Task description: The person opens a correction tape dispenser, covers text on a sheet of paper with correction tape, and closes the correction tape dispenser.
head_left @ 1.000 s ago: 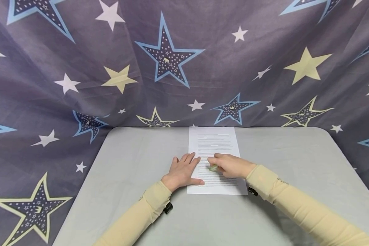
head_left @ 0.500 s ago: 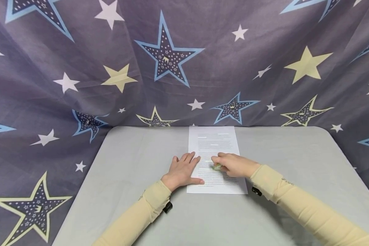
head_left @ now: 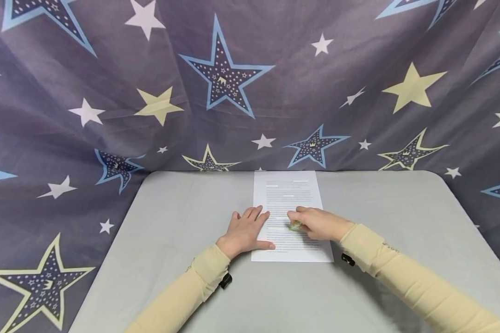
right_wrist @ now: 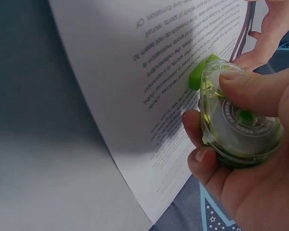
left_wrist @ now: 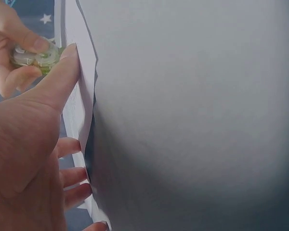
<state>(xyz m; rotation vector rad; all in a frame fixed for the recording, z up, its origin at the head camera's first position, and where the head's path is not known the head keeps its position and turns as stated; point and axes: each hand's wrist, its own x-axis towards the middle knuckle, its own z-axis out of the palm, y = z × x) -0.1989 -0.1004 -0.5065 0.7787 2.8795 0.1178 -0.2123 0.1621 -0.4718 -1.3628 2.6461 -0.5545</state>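
A printed sheet of paper (head_left: 289, 185) lies on the table, with several blank white strips among its lines of text. My left hand (head_left: 243, 233) rests on the sheet's left edge, fingers spread and thumb stretched out toward the text. Between thumb and fingers my right hand (head_left: 321, 224) holds a clear and green correction tape dispenser (right_wrist: 245, 118). Its green tip (right_wrist: 200, 72) is down at the printed lines in the right wrist view; whether it touches cannot be made out. In the left wrist view, the correction tape dispenser (left_wrist: 36, 57) appears just beyond my left thumb.
The grey table (head_left: 183, 208) stretches out on both sides of the sheet. Behind its far edge hangs a dark curtain (head_left: 250, 92) patterned with stars. The sheet's top reaches that far edge.
My right hand has moved slightly to the right across the sheet with the correction tape dispenser. My left hand has stayed in place on the paper.
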